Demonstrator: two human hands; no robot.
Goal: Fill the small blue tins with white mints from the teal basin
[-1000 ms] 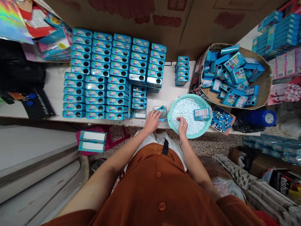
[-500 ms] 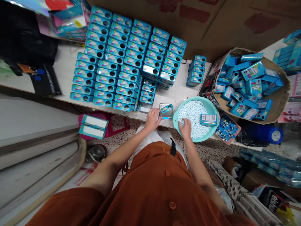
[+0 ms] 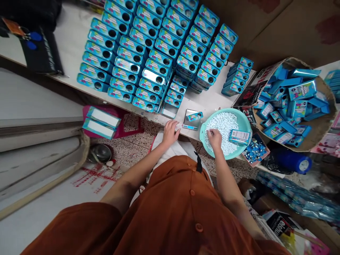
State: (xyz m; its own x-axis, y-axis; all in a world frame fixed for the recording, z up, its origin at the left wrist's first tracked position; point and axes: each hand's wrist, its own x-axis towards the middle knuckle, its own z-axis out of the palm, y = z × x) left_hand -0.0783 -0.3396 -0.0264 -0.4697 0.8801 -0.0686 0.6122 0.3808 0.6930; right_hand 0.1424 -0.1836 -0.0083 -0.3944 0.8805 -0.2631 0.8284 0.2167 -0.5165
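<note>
My left hand [image 3: 170, 133] rests at the table's front edge with its fingers apart and nothing in it. Just to its right is a small scale [image 3: 190, 123], and a blue tin [image 3: 194, 116] lies on its plate. My right hand [image 3: 214, 138] is over the left part of a turquoise basin [image 3: 202, 134], its fingers pinched together; whatever is between them is too small to make out. White pellets [image 3: 223, 122] cover much of the basin's bottom. A blue box [image 3: 239, 136] lies on the pellets at the right side.
Rows of stacked blue tins [image 3: 127, 55] cover the table's left and middle. A carton [image 3: 325, 95] of loose tins stands right of the basin, near a small box of blue caps [image 3: 255, 150]. A pink stool [image 3: 123, 124] is below the table edge.
The fingers of my right hand have closed together over the pellets. My left hand has come away slightly from the tin on the scale. The camera view has shifted.
</note>
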